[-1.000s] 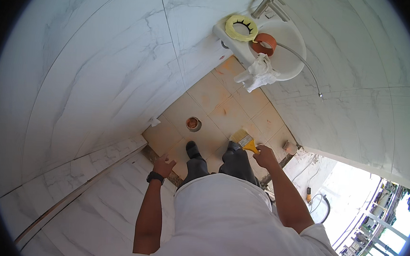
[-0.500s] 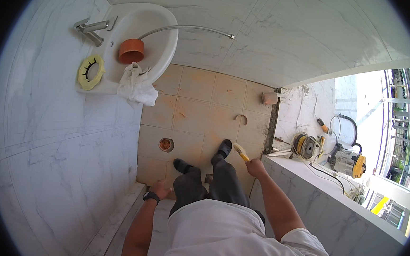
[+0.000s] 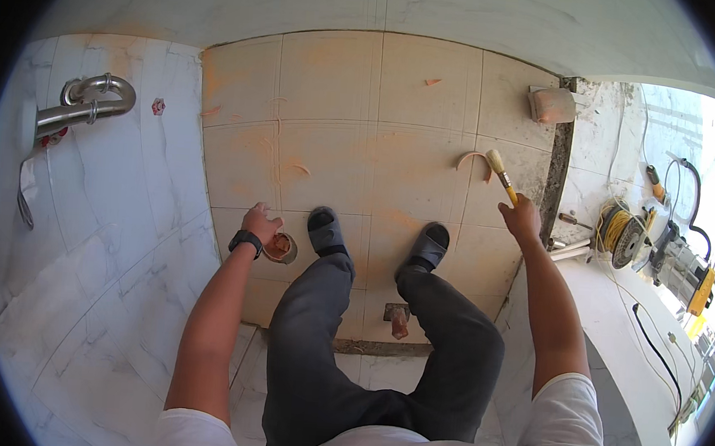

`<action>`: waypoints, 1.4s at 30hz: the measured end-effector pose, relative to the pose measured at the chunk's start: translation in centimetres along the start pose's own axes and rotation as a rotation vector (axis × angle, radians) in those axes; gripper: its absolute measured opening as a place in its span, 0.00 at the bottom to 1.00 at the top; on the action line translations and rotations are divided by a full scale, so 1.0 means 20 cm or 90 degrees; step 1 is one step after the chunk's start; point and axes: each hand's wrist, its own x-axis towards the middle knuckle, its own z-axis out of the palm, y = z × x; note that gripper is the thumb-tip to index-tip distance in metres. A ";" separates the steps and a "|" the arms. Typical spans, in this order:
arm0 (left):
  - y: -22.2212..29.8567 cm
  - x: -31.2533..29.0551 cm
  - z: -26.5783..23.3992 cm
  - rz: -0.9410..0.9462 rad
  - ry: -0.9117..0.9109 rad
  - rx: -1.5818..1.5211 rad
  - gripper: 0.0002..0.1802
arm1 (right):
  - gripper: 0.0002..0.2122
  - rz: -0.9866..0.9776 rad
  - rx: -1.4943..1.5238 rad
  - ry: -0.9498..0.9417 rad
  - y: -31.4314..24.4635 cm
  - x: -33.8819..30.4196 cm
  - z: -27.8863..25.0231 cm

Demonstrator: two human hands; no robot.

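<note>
Brush (image 3: 503, 178): in right hand (image 3: 523, 219), pointing forward, near floor strip (image 3: 471, 155)
Left hand (image 3: 261, 223): just beside floor hole (image 3: 279, 249), left of feet (image 3: 324, 229)
Feet: on tiled floor (image 3: 334, 80), between hands
Pipe stub (image 3: 399, 322): behind feet, between legs
Wall pipe (image 3: 91, 113): far left, on left wall
Tub (image 3: 553, 106): floor's far right corner
Cable reel (image 3: 620, 238): right of right hand, beyond floor edge

The tiled floor (image 3: 334, 85) carries orange dust (image 3: 251, 143) and curved orange scraps (image 3: 301, 169).
</note>
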 end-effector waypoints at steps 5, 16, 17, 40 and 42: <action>-0.02 0.54 0.20 -0.009 0.132 0.074 0.43 | 0.29 -0.056 -0.166 0.030 -0.13 0.53 0.23; -0.37 1.03 0.49 0.104 0.299 -0.021 0.20 | 0.08 -0.216 -0.216 -0.056 -0.19 0.61 0.36; -0.38 1.05 0.48 0.093 0.301 -0.078 0.20 | 0.08 -0.211 -0.201 -0.058 -0.16 0.57 0.33; -0.11 0.80 0.50 0.401 0.392 0.156 0.17 | 0.14 -0.212 0.009 0.122 0.14 0.64 0.00; -0.11 0.82 0.50 0.380 0.345 0.205 0.14 | 0.12 -0.336 -0.060 0.039 -0.20 0.61 0.07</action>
